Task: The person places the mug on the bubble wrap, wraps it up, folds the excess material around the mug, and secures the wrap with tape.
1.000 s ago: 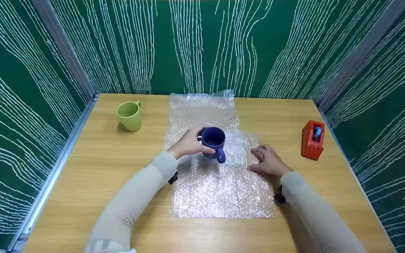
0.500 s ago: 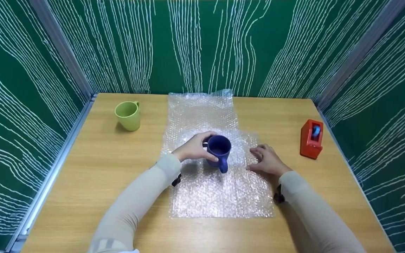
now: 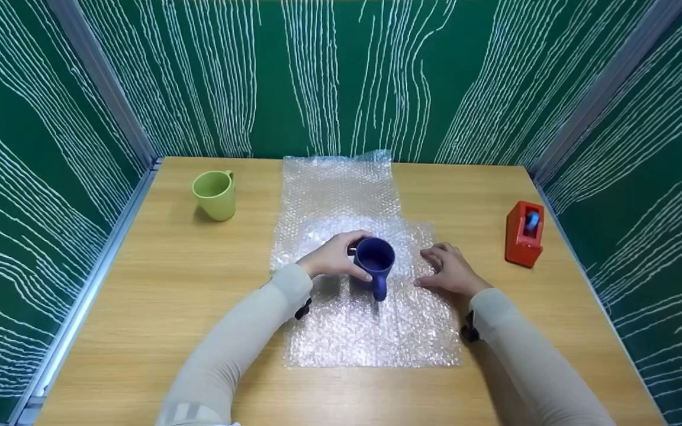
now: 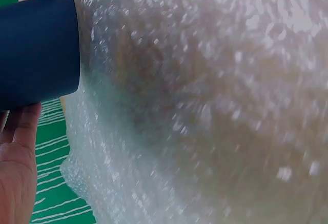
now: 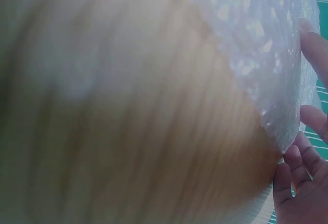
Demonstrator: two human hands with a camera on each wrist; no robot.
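Observation:
My left hand (image 3: 334,258) grips a dark blue mug (image 3: 375,255) by its side, thumb in front and fingers behind. The mug is upright, and its handle points toward me. Clear bubble wrap (image 3: 370,340) lies spread beneath it, running from the back edge of the table toward the front. In the left wrist view the mug's base (image 4: 78,44) is close over the wrap. My right hand (image 3: 452,273) rests at the wrap's right edge with loosely bent fingers; the right wrist view has the fingertips (image 5: 282,175) right at that edge.
A green mug (image 3: 215,195) stands at the back left of the wooden table (image 3: 157,331). On the right is a red tape dispenser (image 3: 524,234) with a blue roll (image 3: 531,220). Green panels with white wavy lines (image 3: 370,77) enclose the back and sides.
My left hand has carried the blue mug toward me and a little to the right over the bubble wrap. The right hand has stayed at the wrap's edge.

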